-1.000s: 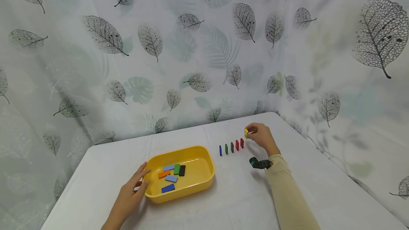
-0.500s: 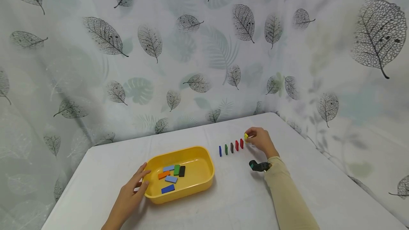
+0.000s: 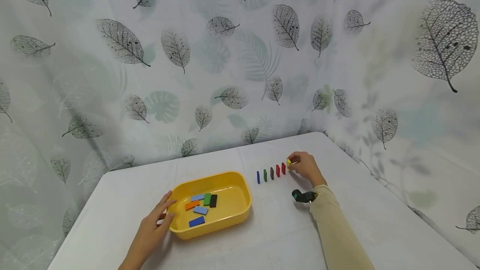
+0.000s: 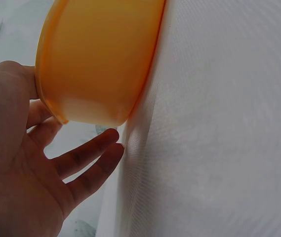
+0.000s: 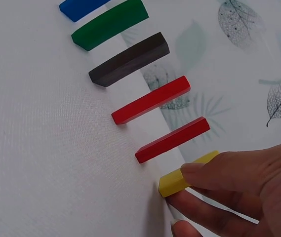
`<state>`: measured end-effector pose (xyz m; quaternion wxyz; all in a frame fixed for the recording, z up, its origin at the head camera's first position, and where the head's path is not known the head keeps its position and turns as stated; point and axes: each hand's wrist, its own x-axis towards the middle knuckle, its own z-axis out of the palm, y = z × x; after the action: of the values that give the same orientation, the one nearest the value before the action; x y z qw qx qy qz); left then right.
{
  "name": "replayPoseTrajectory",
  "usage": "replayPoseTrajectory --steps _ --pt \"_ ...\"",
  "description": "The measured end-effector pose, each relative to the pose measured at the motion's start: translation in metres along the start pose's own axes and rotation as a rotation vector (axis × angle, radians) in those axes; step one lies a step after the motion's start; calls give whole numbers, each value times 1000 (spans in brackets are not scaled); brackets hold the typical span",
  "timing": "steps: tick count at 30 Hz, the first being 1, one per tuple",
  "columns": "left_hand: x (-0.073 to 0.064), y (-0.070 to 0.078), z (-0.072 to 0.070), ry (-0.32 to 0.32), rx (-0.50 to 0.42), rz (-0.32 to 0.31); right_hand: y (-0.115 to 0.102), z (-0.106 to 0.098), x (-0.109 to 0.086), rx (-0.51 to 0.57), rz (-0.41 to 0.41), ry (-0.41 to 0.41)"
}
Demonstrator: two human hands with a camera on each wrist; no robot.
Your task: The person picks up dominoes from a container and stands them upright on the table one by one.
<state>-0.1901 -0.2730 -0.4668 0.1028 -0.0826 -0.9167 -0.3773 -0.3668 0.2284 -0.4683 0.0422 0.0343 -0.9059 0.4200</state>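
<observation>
My right hand (image 3: 305,166) pinches a yellow domino block (image 5: 176,183) between thumb and fingers, at the near-right end of a row of upright blocks. Its lower end is at or close to the white cloth. Beside it stand two red blocks (image 5: 172,139), then a dark grey-brown block (image 5: 129,59), a green block (image 5: 109,24) and a blue block (image 3: 258,177), each apart from the others. My left hand (image 3: 151,224) rests at the left rim of a yellow tray (image 3: 240,216), fingers relaxed. In the left wrist view, two fingertips (image 4: 111,136) extend outside the tray wall.
Inside the tray lie light blue blocks (image 3: 200,210), an orange block (image 3: 192,205), a green one (image 3: 207,199), a black one (image 3: 213,201) and a dark blue one (image 3: 196,221). A leaf-printed curtain (image 3: 225,74) hangs behind the white-covered table (image 3: 277,228).
My right hand has come down with the yellow block, from above the row's end to beside the second red block. The left hand and tray have stayed in place.
</observation>
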Motion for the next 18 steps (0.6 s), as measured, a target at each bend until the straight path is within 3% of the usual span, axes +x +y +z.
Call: replayPoseTrajectory --steps 18 --pt "0 -1 0 -8 7 -2 0 -3 0 -16 20 -20"
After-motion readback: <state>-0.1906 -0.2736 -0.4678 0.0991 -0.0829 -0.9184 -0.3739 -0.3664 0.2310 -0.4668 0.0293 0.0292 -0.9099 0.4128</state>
